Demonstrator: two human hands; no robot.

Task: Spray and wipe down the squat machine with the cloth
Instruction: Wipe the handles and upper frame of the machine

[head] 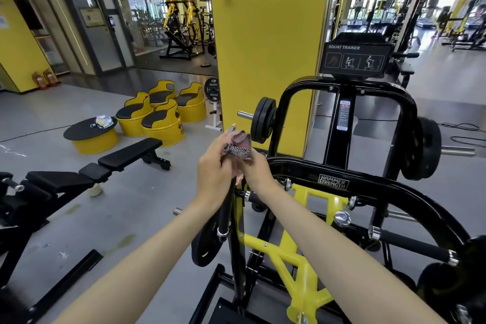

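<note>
The black and yellow squat machine (334, 184) fills the right half of the head view, with a "SQUAT TRAINER" sign at its top. A black upright handle bar (226, 208) of the machine rises in the middle. My left hand (214, 173) and my right hand (256, 169) meet at the bar's upper end. Both hold a checked pink and grey cloth (238, 146), bunched around the top of the bar. A metal tip of the bar pokes out above the cloth. No spray bottle is in view.
A black weight bench (105, 163) stands to the left. Behind it are several yellow barrel seats (163, 123) and a round low table (90, 134). A yellow pillar (265, 34) rises just beyond the machine. Weight plates (263, 119) hang on the machine's pegs.
</note>
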